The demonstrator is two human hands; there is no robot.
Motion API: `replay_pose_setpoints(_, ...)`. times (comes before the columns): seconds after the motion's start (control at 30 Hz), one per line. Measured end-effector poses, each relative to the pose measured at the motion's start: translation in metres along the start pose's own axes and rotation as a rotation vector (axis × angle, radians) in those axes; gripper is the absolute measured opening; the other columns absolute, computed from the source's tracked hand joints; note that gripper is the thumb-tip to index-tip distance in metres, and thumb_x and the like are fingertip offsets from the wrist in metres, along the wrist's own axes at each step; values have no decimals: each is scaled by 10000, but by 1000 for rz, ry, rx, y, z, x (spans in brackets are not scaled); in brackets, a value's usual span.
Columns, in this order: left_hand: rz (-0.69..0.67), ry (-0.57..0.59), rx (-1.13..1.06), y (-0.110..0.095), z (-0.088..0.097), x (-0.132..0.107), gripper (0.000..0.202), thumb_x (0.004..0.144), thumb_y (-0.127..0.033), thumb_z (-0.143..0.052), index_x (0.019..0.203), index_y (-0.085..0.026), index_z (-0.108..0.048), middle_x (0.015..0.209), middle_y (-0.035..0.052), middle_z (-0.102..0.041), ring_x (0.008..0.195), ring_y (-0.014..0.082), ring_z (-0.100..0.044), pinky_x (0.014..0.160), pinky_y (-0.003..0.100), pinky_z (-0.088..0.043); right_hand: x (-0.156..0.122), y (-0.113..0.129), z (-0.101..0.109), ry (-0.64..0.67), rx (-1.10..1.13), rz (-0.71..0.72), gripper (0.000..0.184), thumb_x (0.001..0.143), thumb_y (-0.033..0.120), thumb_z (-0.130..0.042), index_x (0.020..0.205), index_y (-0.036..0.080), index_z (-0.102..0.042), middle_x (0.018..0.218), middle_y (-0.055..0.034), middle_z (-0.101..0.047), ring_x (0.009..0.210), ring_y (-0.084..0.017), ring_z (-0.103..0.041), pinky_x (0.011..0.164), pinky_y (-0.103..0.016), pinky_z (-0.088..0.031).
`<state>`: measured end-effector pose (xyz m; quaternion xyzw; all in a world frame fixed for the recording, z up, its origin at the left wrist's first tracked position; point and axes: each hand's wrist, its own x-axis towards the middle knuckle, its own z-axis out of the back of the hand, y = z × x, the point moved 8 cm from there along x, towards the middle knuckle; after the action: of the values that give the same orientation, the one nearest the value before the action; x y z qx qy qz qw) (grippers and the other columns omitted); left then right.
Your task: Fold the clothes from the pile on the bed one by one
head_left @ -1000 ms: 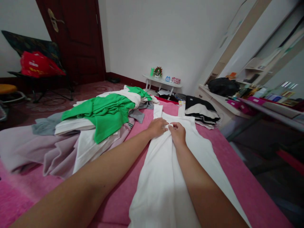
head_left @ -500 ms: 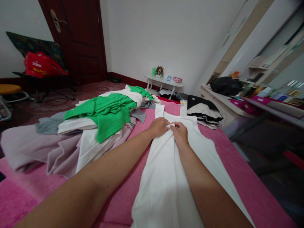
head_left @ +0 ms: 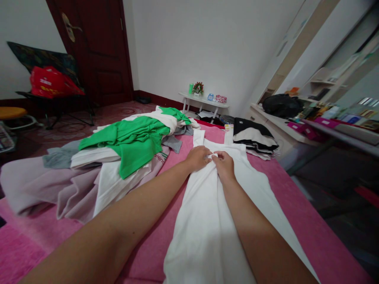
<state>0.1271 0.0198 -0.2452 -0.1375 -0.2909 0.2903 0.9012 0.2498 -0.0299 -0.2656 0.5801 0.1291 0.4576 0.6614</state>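
Observation:
A white sleeveless top [head_left: 207, 221] lies flat and lengthwise on the pink bed cover [head_left: 284, 205], its straps pointing away from me. My left hand [head_left: 199, 157] and my right hand [head_left: 224, 165] meet side by side at the top's chest, just below the neckline. Both hands have curled fingers that pinch the white cloth between them. Both forearms stretch over the garment from the near edge.
A loose heap of clothes, with a green shirt [head_left: 130, 140] uppermost, lies to the left. A folded stack of black and white clothes [head_left: 254, 138] sits at the far right. Beyond stand a small white table [head_left: 204, 103], a dark door [head_left: 94, 47] and a cluttered desk [head_left: 314, 122].
Both hands stay pinched on the white top at the same spot. Only the camera view has shifted a little.

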Motion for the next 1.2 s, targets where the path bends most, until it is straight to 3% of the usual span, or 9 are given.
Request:
replay_pose_setpoints(0.4, 12, 2, -18, 2, -3, 0, 291, 804, -292, -618, 1081, -217, -672, 1146, 52, -662, 1126, 220, -555, 1019, 347, -394, 0, 2, 1, 1, -54, 8, 261, 660, 325, -582, 863, 175, -646, 770, -29, -664, 683, -192, -611, 645, -311, -481)
replay_pose_setpoints(0.73, 53, 8, -60, 7, -4, 1, 287, 799, -311, -633, 1073, -237, -672, 1206, 28, -631, 1154, 206, -534, 1019, 323, -398, -10, 18, 3, 24, -199, 63, 429, 618, 255, -600, 1036, 165, -565, 1084, -100, -579, 915, -215, -580, 893, -416, -453)
replay_pose_setpoints(0.83, 52, 16, -63, 5, -2, -1, 292, 795, -317, -646, 1073, -235, -671, 1208, 28, -628, 1155, 207, -530, 1022, 329, -395, -33, 28, 10, 173, -146, 97, 501, 638, 220, -568, 1136, 203, -515, 1215, -107, -496, 1020, -215, -573, 857, -392, -492)
replay_pose_setpoints(0.93, 53, 19, -70, 4, -2, -2, 294, 807, -337, -636, 1075, -218, -669, 1192, 41, -634, 1161, 213, -521, 1031, 336, -383, -76, 56, 28, 359, -161, 214, 478, 616, 102, -469, 1062, 244, -562, 1296, -67, -441, 1182, -204, -492, 920, -379, -474)
replay_pose_setpoints(1.07, 63, 30, -79, 6, -4, -1, 307, 805, -332, -639, 1081, -201, -665, 1213, 61, -619, 1176, 223, -510, 1048, 347, -361, -160, 113, 46, 773, -265, 374, 411, 624, 15, -432, 881, 269, -628, 1174, -24, -553, 1145, -182, -519, 981, -367, -432)
replay_pose_setpoints(1.13, 63, 45, -81, 6, -4, -1, 298, 806, -333, -639, 1075, -207, -665, 1223, 60, -613, 1184, 223, -507, 1055, 353, -353, -198, 136, 52, 945, -276, 377, 428, 645, 16, -476, 931, 294, -632, 1149, -27, -580, 1118, -181, -541, 961, -342, -450)
replay_pose_setpoints(1.2, 64, 66, -78, 4, -5, -2, 289, 814, -331, -629, 1079, -217, -658, 1239, 58, -604, 1205, 225, -493, 1074, 372, -332, -223, 154, 57, 1023, -285, 382, 480, 640, 35, -540, 1017, 320, -628, 1167, -35, -592, 1131, -193, -546, 969, -334, -451)
